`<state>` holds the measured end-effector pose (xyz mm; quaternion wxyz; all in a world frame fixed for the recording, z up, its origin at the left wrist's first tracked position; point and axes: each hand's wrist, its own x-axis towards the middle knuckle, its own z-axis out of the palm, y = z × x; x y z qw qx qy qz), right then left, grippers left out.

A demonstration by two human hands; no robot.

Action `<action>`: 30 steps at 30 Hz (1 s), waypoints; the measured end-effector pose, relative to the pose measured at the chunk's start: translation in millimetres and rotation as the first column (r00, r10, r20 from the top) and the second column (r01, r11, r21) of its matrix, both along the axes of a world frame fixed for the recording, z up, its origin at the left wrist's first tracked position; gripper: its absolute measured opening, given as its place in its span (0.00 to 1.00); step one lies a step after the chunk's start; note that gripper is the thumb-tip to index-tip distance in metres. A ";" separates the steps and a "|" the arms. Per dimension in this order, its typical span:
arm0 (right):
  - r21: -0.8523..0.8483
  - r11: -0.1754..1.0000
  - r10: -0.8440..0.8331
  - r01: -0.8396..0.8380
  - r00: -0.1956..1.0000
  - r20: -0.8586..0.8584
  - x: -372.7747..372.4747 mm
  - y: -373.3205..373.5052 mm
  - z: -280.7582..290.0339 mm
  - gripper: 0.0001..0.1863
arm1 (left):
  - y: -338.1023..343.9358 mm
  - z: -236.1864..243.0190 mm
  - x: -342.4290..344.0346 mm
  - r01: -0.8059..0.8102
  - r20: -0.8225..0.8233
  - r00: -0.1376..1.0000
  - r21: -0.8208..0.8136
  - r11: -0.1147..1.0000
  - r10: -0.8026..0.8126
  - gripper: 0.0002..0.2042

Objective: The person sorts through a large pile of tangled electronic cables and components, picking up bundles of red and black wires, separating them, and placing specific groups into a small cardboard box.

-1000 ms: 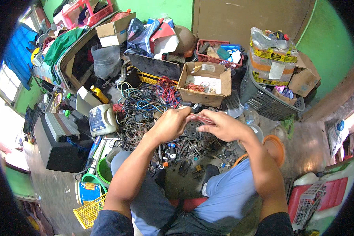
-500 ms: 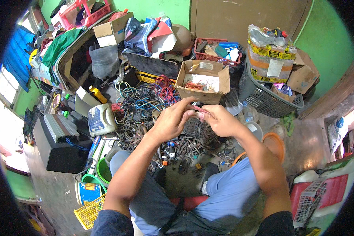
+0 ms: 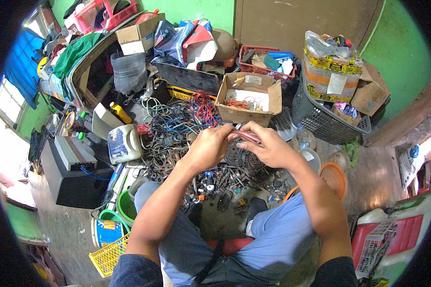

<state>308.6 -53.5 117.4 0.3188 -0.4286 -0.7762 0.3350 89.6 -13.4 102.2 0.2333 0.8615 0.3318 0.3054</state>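
My left hand (image 3: 210, 148) is closed round one end of a thin reddish bundle, apparently wire (image 3: 248, 137), held up at the middle of the view. My right hand (image 3: 268, 148) grips the same bundle just to the right, its fingers almost touching those of the left. Beyond and beneath both hands spreads a tangled pile of cables (image 3: 172, 124) and small dark metal parts (image 3: 215, 182). A cardboard box (image 3: 246, 115) with orange wire inside stands behind my hands.
A white jug (image 3: 124, 146), green buckets (image 3: 126, 205) and a yellow basket (image 3: 105, 256) lie to my left. A grey basket (image 3: 328, 126) piled with boxes stands back right. An orange tub (image 3: 333, 174) is beside my right knee, a red-and-white item (image 3: 392, 234) lower right.
Both hands have made small shifts round the reddish bundle: my left fingertips rose, then came slightly down, and the right fingers changed their grip. The surroundings look the same.
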 end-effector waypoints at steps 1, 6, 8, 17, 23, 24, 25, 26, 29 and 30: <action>0.111 0.994 -0.025 0.012 0.994 0.110 -1.0 -0.3 1.5 0.17 | 0.6 1.1 -1.5 -0.005 0.002 1.000 -0.005 1.000 0.005 0.04; 0.402 0.915 -0.199 0.017 0.887 0.416 -6.8 2.4 -4.3 0.17 | -2.2 14.2 -1.8 -0.029 0.029 0.999 -0.099 0.995 0.032 0.02; 0.427 0.904 -0.213 -0.008 0.858 0.467 -6.5 6.4 -8.4 0.17 | 0.3 11.7 -2.5 -0.016 0.048 0.999 -0.104 0.994 0.021 0.04; 0.414 0.910 -0.194 0.005 0.888 0.416 -8.7 8.6 -7.9 0.19 | 8.0 9.0 -4.9 -0.035 -0.078 0.997 -0.133 0.991 0.024 0.09; 0.511 0.859 -0.244 -0.023 0.859 0.449 -21.1 4.2 -0.2 0.26 | 8.7 -2.2 -8.3 -0.090 -0.277 0.958 -0.044 0.995 0.074 0.10; 0.504 0.862 -0.241 -0.053 0.832 0.500 -20.2 5.2 -4.4 0.25 | 8.7 -2.1 -7.4 -0.090 -0.283 0.956 -0.039 0.995 0.076 0.10; 0.495 0.865 -0.237 -0.084 0.801 0.550 -19.3 6.4 -9.2 0.25 | 8.4 -1.9 -6.6 -0.091 -0.289 0.954 -0.035 0.995 0.077 0.10; 0.474 0.878 -0.239 -0.060 0.804 0.544 -19.6 8.2 -15.8 0.24 | 7.7 -0.5 -5.9 -0.094 -0.296 0.952 -0.041 0.995 0.078 0.10; 0.434 0.901 -0.255 -0.010 0.795 0.550 -24.5 10.8 -27.7 0.21 | 4.6 3.9 -4.6 -0.109 -0.321 0.943 -0.054 0.993 0.086 0.09; 0.435 0.900 -0.266 -0.008 0.780 0.566 -27.6 9.6 -26.7 0.20 | 3.1 4.2 -4.8 -0.120 -0.333 0.938 -0.056 0.991 0.094 0.09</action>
